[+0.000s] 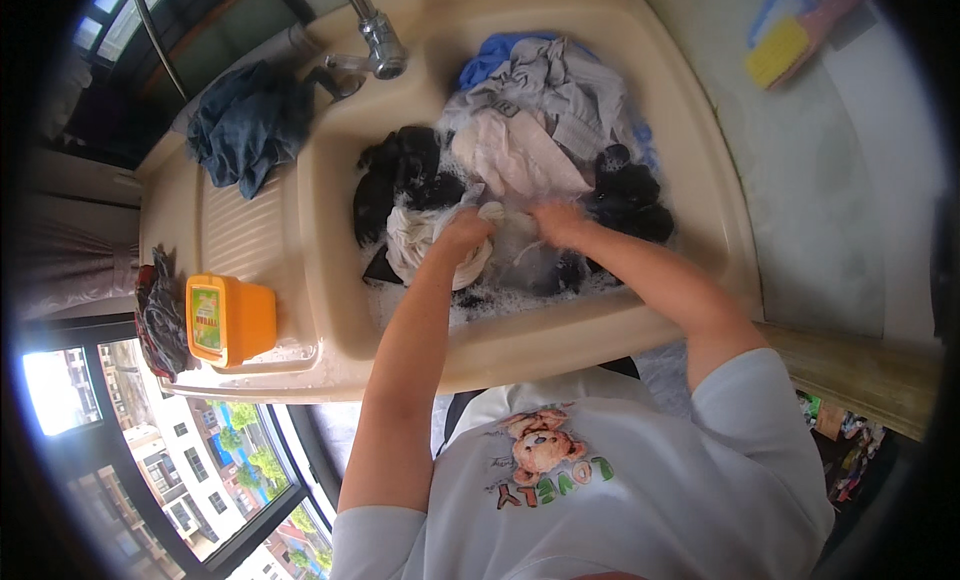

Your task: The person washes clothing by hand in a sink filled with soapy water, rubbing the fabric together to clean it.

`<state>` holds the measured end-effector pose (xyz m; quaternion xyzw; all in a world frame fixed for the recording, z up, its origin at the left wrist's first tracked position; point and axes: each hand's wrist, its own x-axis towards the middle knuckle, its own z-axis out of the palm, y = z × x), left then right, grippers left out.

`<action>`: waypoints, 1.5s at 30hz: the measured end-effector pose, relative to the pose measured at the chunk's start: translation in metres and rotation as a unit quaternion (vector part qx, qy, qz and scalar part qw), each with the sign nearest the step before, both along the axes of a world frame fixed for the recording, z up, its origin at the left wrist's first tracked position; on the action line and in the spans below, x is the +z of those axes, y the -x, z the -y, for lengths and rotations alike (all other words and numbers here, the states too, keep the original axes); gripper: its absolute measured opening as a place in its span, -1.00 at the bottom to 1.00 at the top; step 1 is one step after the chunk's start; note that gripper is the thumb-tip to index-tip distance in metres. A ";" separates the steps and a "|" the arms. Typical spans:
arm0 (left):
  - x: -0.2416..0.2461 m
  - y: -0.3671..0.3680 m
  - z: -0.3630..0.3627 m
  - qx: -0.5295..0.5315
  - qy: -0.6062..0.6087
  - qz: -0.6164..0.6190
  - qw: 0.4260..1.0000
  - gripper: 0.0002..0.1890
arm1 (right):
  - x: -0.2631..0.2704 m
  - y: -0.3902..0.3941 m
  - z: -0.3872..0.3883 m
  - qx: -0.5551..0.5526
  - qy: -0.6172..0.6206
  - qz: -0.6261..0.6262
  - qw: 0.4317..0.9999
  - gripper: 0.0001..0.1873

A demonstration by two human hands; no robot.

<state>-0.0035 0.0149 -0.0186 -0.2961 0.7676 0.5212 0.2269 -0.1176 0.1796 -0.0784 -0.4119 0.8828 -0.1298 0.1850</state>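
Observation:
A beige laundry sink point(705, 167) holds soapy water and wet clothes. My left hand point(466, 231) grips a cream-white cloth point(409, 246) bunched in the suds at the sink's left side. My right hand point(559, 221) is partly in the water, just below a pale pink garment point(525, 156); its fingertips are hidden, so its hold cannot be told. Grey clothing point(562, 81) and a blue cloth point(491, 54) are heaped at the far side. Black garments lie at the left point(397, 167) and the right point(630, 197) of the water.
A chrome faucet point(384, 47) stands over the sink's far left corner. On the ribbed drainboard point(240, 235) lie a dark blue-grey garment point(251, 122), an orange plastic tub point(247, 321) and a dark patterned cloth point(161, 317). A yellow-bristled brush point(780, 51) is at upper right.

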 end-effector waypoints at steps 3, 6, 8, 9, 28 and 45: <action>-0.015 -0.001 0.008 0.073 -0.092 -0.035 0.992 -0.59 | 0.016 -0.015 0.012 -0.054 -0.011 0.139 0.989 -0.71; -0.021 0.002 0.015 0.264 -0.437 0.056 0.858 -0.51 | 0.085 -0.046 0.029 -0.016 0.193 0.172 0.966 -0.73; -0.021 0.004 0.013 0.283 -0.466 -0.042 0.837 -0.54 | 0.124 -0.081 0.041 0.072 0.353 0.067 0.930 -0.73; -0.021 0.006 0.010 0.296 -0.456 -0.082 0.835 -0.56 | 0.134 -0.087 0.048 0.128 0.395 0.030 0.909 -0.74; 0.002 -0.004 0.017 0.322 -0.210 -0.019 0.923 -0.62 | 0.038 -0.003 0.005 -0.064 0.111 -0.096 0.987 -0.70; -0.029 0.004 -0.004 0.407 -0.308 -0.116 0.852 -0.73 | 0.072 -0.041 0.074 -0.120 0.244 -0.006 0.962 -0.82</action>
